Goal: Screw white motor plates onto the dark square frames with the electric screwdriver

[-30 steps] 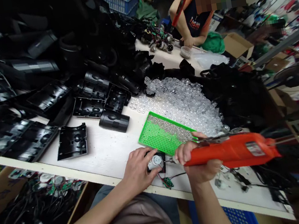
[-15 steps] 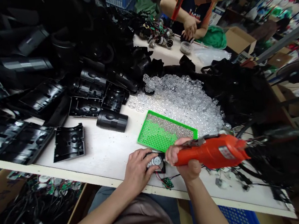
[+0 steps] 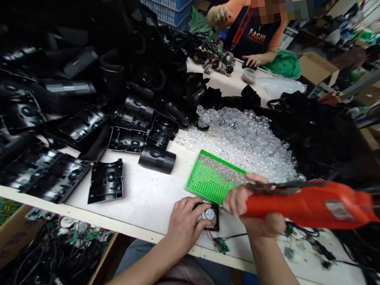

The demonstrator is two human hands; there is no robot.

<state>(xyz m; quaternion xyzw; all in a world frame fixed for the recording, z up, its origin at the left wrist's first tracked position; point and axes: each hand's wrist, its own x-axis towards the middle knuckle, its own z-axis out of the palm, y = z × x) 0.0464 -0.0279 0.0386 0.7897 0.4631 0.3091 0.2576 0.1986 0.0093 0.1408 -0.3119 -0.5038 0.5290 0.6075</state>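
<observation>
My left hand (image 3: 184, 224) is closed around a small black part with a silver motor (image 3: 209, 215) on the white table (image 3: 142, 202). My right hand (image 3: 253, 209) grips an orange electric screwdriver (image 3: 310, 205) whose tip points at the motor. Thin wires run from the part to a small green circuit board (image 3: 222, 245) near the table's front edge. A green perforated tray (image 3: 214, 177) holding small silver screws lies just behind both hands.
A pile of clear plastic lenses (image 3: 243, 139) lies behind the tray. Black plastic shells (image 3: 105, 181) and tubes (image 3: 156, 158) cover the left and back. Another person (image 3: 252, 33) works at the far end. Cables fill a box (image 3: 38, 274) below the table.
The view shifted a little, so the table sits further right. The orange screwdriver swung flatter and longer to the right. Both hands stay on the motor part. The other person raised a hand.
</observation>
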